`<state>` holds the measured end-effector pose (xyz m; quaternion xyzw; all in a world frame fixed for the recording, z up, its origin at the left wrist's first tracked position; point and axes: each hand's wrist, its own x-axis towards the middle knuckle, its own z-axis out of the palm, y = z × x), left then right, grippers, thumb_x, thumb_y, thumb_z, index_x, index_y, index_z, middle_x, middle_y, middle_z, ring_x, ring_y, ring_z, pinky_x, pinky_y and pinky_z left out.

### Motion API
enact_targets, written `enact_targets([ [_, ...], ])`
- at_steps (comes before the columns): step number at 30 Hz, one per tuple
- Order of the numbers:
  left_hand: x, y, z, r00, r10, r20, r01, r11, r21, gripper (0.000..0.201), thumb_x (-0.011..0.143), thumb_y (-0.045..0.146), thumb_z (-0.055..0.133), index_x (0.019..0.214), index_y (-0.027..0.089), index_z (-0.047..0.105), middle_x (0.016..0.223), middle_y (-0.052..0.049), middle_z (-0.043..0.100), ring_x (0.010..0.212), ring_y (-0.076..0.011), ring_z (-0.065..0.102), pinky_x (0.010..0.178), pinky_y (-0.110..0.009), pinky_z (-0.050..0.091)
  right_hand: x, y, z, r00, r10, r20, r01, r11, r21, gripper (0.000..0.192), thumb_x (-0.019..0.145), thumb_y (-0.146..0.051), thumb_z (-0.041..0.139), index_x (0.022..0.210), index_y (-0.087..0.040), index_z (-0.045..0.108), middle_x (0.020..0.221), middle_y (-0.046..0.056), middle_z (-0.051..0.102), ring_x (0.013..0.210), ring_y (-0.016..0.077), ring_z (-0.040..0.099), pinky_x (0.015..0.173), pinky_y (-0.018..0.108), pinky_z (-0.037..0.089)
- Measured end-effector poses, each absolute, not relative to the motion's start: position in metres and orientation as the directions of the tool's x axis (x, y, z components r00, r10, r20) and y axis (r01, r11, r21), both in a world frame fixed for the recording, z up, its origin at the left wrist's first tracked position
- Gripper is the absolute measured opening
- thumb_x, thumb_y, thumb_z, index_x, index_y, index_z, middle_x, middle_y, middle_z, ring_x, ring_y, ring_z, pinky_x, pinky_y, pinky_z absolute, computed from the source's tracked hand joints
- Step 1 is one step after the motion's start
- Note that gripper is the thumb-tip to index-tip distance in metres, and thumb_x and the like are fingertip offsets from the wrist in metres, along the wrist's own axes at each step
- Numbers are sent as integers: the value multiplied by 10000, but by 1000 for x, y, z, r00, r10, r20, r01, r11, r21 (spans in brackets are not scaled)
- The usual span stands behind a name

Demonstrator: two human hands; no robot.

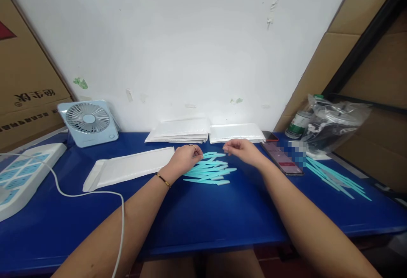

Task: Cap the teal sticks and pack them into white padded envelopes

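Fingers of left hand [185, 156] curling loosely together, tips hovering at left edge of teal strips [208, 168]; right hand [242, 149] fingers lightly bunched, hovering just above pile's far right corner, pinching nothing visible

Strips lying on blue table [203, 214] between both hands, long axes running left-right, fanned; left hand looking nearer

White mailer [130, 168] lying left of pile; mailer stacks [206, 131] behind; phone [282, 158], more strips [337, 179] sitting right; fan [89, 122] far left; nothing blocking
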<state>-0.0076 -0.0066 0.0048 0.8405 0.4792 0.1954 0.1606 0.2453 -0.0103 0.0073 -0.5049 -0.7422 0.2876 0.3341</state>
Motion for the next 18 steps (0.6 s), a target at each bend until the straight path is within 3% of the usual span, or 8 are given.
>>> enact_targets([
  [4, -10, -3, 1, 413, 885, 216, 811, -465, 354, 200, 827, 348, 506, 944, 236, 622, 1001, -27, 638, 905, -197, 581, 753, -284, 422, 270, 5, -3, -45, 943, 329, 820, 223, -528, 201, 776, -327, 545, 808, -178, 675, 714, 38, 659, 666, 169, 577, 635, 266, 414],
  [8, -11, 4, -5, 391, 905, 171, 851, -426, 308, 180, 806, 338, 533, 908, 227, 633, 964, -33, 652, 902, -202, 585, 734, -280, 428, 275, 15, -17, -92, 949, 302, 892, 213, -399, 168, 725, -279, 602, 824, -177, 692, 847, 55, 648, 742, 169, 565, 682, 263, 405],
  [13, -11, 6, -8, 406, 907, 114, 847, -420, 326, 163, 815, 308, 511, 877, 223, 636, 878, -20, 665, 851, -189, 601, 710, -266, 447, 260, 12, -20, -158, 970, 182, 838, 230, -494, 142, 719, -263, 613, 793, -185, 706, 724, 15, 634, 641, 133, 531, 608, 235, 387],
  [16, -9, 0, -8, 449, 880, 156, 827, -475, 301, 285, 852, 338, 464, 1073, 236, 614, 1144, -40, 608, 1032, -214, 561, 855, -304, 436, 257, 9, -19, -178, 969, 169, 796, 243, -555, 149, 706, -281, 633, 791, -192, 716, 672, -1, 633, 600, 124, 518, 571, 228, 378],
  [18, -6, -9, -8, 540, 826, 162, 776, -563, 285, 411, 892, 411, 391, 1242, 238, 519, 1357, -53, 461, 1219, -233, 439, 991, -345, 358, 258, 9, -19, -184, 965, 185, 786, 258, -562, 157, 705, -283, 636, 800, -197, 727, 695, 5, 651, 618, 129, 531, 581, 232, 385],
])
